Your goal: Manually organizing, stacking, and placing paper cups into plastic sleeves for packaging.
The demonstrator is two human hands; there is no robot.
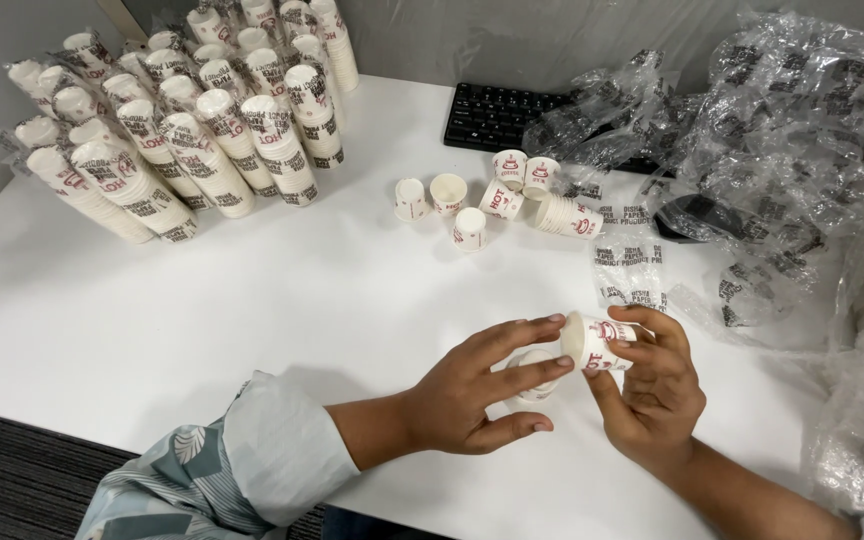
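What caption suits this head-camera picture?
Two hands, left hand and right hand, hold a small paper cup over a white table.

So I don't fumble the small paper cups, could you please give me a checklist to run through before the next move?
1. Right hand grips the paper cup on its side: ok.
2. Left hand fingertips touch that cup's rim: ok.
3. Second cup under the left fingers, whether held or resting on the table: cannot tell.
4. Loose cups lie apart from both hands: ok.
5. Stacked cup sleeves at the far left, out of the way: ok.
6. Plastic wrappers crowd the right of the table: not ok.
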